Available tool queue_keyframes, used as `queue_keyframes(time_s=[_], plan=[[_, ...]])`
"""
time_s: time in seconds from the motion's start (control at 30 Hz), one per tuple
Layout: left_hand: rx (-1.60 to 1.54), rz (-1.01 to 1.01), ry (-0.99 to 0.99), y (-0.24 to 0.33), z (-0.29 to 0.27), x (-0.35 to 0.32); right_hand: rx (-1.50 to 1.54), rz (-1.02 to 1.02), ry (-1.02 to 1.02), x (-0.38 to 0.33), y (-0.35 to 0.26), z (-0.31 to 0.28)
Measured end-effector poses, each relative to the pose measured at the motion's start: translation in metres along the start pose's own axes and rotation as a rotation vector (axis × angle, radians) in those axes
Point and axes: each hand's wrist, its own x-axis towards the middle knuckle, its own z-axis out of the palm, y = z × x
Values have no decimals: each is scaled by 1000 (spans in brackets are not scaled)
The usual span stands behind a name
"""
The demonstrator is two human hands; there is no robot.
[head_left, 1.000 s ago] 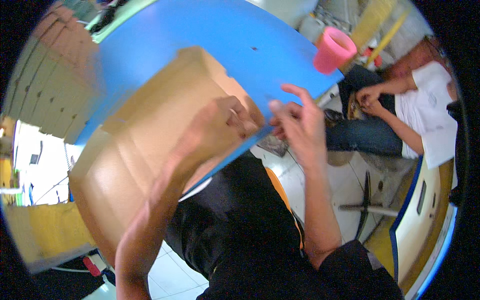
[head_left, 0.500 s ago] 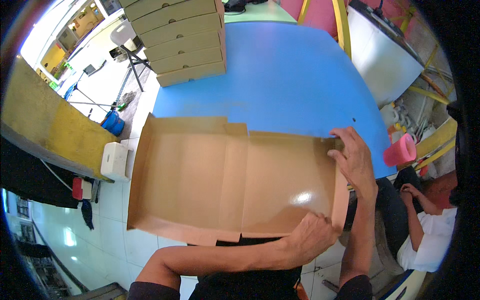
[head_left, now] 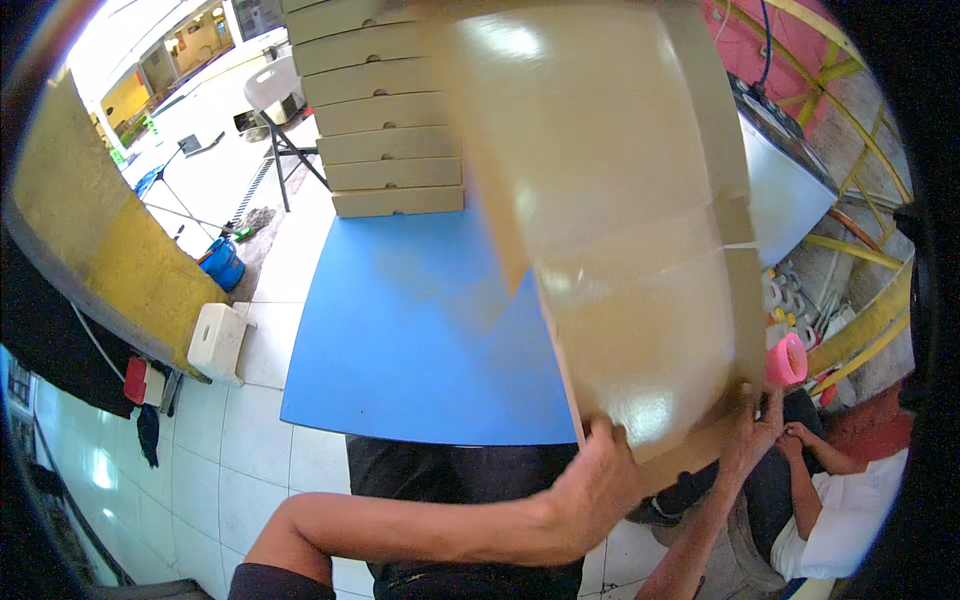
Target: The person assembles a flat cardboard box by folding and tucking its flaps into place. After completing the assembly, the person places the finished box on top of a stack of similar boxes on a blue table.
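Observation:
An unfolded brown cardboard box, its inner side glossy, is raised and tilted over the right part of the blue table. A crease runs across its middle, and low side flaps stand along its edges. At the near left corner, my left hand is closed on the cardboard edge. My right hand grips the near right corner, its fingers partly hidden by the flap. The box's far end is blurred by motion and reaches the top of the picture.
Folded cardboard boxes form a tall stack at the table's far left. A white stool stands left of the table. At the right are a pink cup and a seated person with hands together. A white cabinet stands behind.
The box has swung from lying across the near table edge to pointing away from me, raised on the right. Both hands have kept hold; my right hand has moved nearer and slightly right.

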Motion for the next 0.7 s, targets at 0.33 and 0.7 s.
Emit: queue_keyframes(time_s=[0.33,0.7], plan=[[-285,-74,443,-27,19,38,200,120,-355,-30,-41,51],[-244,26,762,-17,83,53,492,404,-573,-47,-49,53]])
